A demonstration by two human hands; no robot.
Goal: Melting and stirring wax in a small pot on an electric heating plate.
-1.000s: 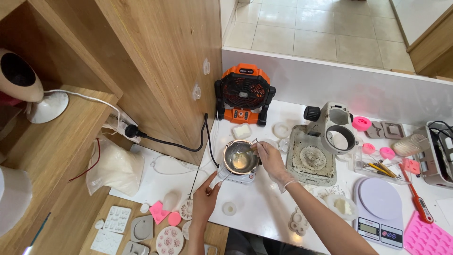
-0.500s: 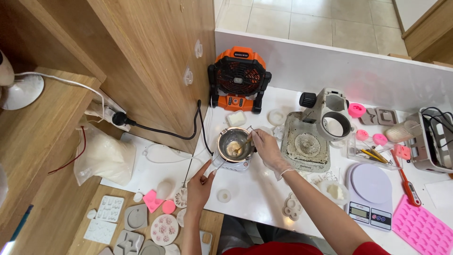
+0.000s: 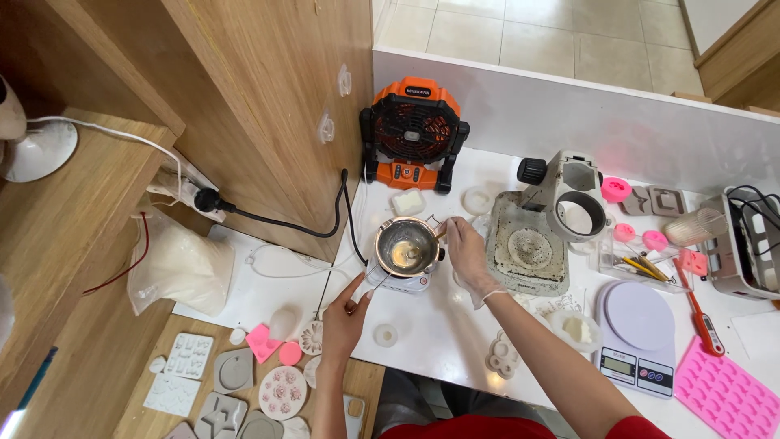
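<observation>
The small metal pot (image 3: 404, 246) sits on a white warmer base (image 3: 406, 280) on the bench (image 3: 439, 325), just in front of the orange fan (image 3: 414, 130). The left hand (image 3: 345, 309) has its grip closed around the pot's handle; the right hand (image 3: 467, 248) touches the rim, its grip loosely pinched, on what I cannot tell. A tilt could spill the contents toward the black cable (image 3: 345, 219) left of the pot, and fingers could get burned.
</observation>
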